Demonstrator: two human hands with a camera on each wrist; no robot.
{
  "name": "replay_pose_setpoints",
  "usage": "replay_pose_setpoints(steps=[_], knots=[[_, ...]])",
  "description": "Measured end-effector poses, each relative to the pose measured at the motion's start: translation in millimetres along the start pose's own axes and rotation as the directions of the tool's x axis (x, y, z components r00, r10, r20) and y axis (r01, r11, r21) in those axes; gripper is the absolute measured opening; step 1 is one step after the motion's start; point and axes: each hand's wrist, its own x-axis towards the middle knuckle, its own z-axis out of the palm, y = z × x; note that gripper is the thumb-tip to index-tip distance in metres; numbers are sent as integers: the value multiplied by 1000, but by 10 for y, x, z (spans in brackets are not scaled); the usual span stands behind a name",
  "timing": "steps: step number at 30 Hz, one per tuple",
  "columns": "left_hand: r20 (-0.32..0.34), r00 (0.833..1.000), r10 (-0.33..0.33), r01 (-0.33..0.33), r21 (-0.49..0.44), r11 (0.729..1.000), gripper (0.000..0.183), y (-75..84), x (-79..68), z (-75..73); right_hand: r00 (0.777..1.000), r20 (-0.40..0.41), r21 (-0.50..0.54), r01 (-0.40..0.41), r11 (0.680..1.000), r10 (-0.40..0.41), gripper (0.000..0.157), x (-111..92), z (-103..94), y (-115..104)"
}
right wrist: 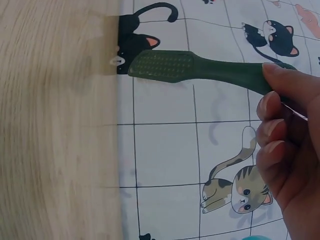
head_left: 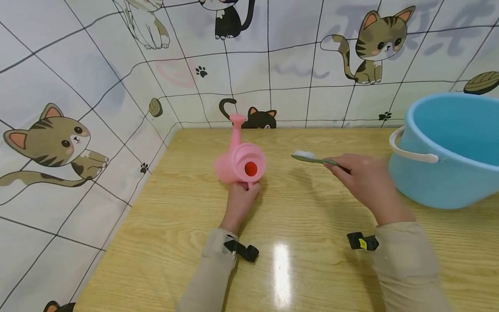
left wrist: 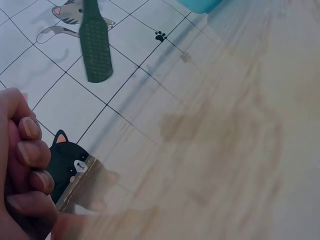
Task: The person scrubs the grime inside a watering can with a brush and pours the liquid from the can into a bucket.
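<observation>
My left hand (head_left: 241,203) grips a pink toy watering can (head_left: 226,168) by its handle, the spout pointing up toward the wall and an orange-red inside showing through the round opening. In the left wrist view, that hand's curled fingers (left wrist: 31,154) show at the left edge, but the can is mostly out of sight. To the right, my right hand (head_left: 370,184) holds a small green scrub brush (head_left: 312,159) by the handle, pinched between thumb and fingers. Its white bristles face up, and the head points left, apart from the can. The right wrist view shows the brush's dotted green back (right wrist: 162,66).
A light blue bucket (head_left: 440,182) with a white handle (head_left: 413,152) stands right of my right hand. The wooden table (head_left: 304,268) meets a white wall (head_left: 288,104) with cat pictures at the back and left.
</observation>
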Motion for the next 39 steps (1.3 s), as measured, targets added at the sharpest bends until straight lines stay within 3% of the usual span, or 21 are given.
replay_pose_setpoints(steps=[6, 12, 17, 22, 27, 31, 39], knots=[[-7, 1000, -5, 5, -90, 996, 35, 4, 9, -91, 997, 53, -63, -53, 997, 56, 16, -26, 163, 128], [-4, 1000, -25, 24, -216, 976, 30, 77, 43, -163, 990, 80, -80, -106, 991, 112, 19, -53, 249, 186], [16, 998, -61, 63, -215, 975, 38, 96, 37, -219, 991, 88, -96, -91, 991, 99, 23, -68, 362, 181], [16, 997, -79, 81, -209, 975, 45, 69, 13, -267, 975, 204, -70, -73, 995, 86, 30, -104, 445, 158], [-4, 1000, -28, 27, -183, 983, 48, 46, 13, -282, 924, 367, 58, -143, 988, 112, 32, -94, 473, 152], [-23, 1000, -7, 3, -159, 987, 49, 51, 30, -296, 877, 460, 182, -242, 953, 135, 31, -66, 502, 171], [20, 998, -67, 69, -216, 974, 51, 42, 40, -325, 760, 631, 240, -383, 892, 156, 46, -102, 561, 246]])
